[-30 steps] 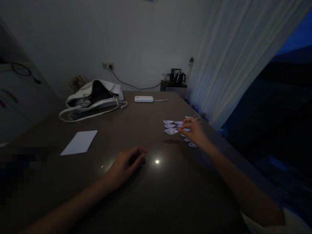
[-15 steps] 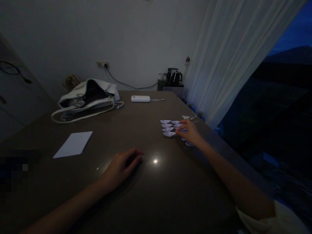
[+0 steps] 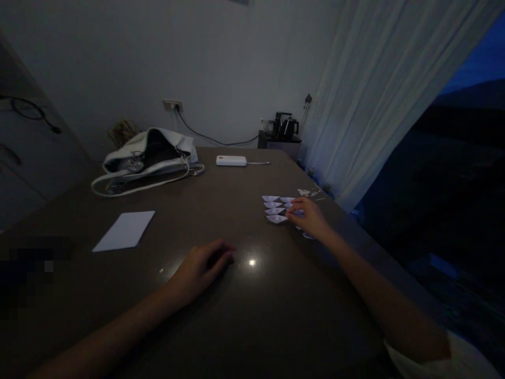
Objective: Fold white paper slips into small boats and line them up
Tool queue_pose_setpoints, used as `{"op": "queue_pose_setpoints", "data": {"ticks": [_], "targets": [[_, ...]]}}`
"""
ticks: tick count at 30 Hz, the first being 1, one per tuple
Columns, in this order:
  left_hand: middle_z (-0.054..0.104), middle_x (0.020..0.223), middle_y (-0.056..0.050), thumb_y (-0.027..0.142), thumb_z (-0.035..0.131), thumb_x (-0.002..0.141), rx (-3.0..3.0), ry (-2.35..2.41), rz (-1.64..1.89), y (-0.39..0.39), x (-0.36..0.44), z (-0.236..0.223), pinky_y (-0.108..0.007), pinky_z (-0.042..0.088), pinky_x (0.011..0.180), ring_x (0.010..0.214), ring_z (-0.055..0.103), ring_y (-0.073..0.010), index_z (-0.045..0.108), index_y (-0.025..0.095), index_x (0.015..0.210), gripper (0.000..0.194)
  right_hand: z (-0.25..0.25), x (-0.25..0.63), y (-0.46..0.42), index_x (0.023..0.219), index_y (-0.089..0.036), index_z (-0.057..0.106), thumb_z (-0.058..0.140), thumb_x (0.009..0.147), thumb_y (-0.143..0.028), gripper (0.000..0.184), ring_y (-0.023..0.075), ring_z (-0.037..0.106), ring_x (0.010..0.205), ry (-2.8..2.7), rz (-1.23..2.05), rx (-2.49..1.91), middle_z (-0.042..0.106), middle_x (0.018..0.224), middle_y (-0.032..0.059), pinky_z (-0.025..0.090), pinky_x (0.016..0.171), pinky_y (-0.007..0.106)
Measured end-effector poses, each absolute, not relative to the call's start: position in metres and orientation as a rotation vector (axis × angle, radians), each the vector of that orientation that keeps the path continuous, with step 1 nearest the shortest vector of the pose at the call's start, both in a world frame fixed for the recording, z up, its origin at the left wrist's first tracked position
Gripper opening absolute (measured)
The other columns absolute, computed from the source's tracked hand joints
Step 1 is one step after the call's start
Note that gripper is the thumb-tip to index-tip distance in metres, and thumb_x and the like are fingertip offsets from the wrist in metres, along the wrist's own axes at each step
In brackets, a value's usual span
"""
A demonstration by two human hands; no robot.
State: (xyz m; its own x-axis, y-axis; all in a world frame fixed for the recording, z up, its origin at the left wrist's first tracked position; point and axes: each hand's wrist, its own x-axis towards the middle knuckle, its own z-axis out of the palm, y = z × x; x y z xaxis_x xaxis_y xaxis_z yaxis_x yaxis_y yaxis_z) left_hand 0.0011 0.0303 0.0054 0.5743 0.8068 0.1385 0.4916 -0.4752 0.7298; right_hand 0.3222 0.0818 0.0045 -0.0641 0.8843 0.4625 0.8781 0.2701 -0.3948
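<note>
Several small white folded paper boats [image 3: 276, 218] stand in close rows on the brown table, right of the middle. My right hand [image 3: 311, 217] is over the right part of these rows, thumb and fingers closed around one paper boat [image 3: 299, 212], and it hides some of the others. To the lower left, my left hand [image 3: 203, 268] rests on the table with its fingers loosely curved. A gap shows between its thumb and forefinger, and nothing is in it.
A stack of white paper [image 3: 125, 230] lies on the left of the table [image 3: 244, 310]. Behind it sits a white handbag [image 3: 153, 152]. A white power bank [image 3: 231, 161] with a short cable lies at the back. Paper scraps [image 3: 308, 192] are near the right edge, beside a curtain [image 3: 355, 116].
The view has shifted slightly, so most things appear a little further right. My right hand stays at the paper boats, and my left hand rests in the same place.
</note>
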Motion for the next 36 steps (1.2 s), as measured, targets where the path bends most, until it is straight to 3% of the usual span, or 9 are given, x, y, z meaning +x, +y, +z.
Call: {"op": "queue_pose_setpoints", "data": {"ticks": [14, 36], "targets": [[0.068, 0.086, -0.004, 0.025, 0.045, 0.09, 2.168, 1.022, 0.651, 0.028, 0.002, 0.007, -0.026, 0.047, 0.068, 0.076, 0.064, -0.0171, 0.059, 0.018, 0.098, 0.018, 0.009, 0.329, 0.084, 0.087, -0.018, 0.069, 0.054, 0.081, -0.024, 0.017, 0.024, 0.063, 0.089, -1.751, -0.023, -1.488, 0.068, 0.091, 0.0089, 0.049, 0.076, 0.038], [0.069, 0.089, -0.005, 0.022, 0.043, 0.089, 2.261, 1.063, 0.683, 0.035, 0.003, -0.003, -0.029, 0.05, 0.072, 0.08, 0.065, -0.0177, 0.06, 0.018, 0.097, 0.019, 0.008, 0.34, 0.085, 0.082, -0.018, 0.069, 0.052, 0.081, -0.024, 0.019, 0.0225, 0.066, 0.08, -1.56, -0.05, -1.506, 0.072, 0.084, 0.007, 0.051, 0.077, 0.038]]}}
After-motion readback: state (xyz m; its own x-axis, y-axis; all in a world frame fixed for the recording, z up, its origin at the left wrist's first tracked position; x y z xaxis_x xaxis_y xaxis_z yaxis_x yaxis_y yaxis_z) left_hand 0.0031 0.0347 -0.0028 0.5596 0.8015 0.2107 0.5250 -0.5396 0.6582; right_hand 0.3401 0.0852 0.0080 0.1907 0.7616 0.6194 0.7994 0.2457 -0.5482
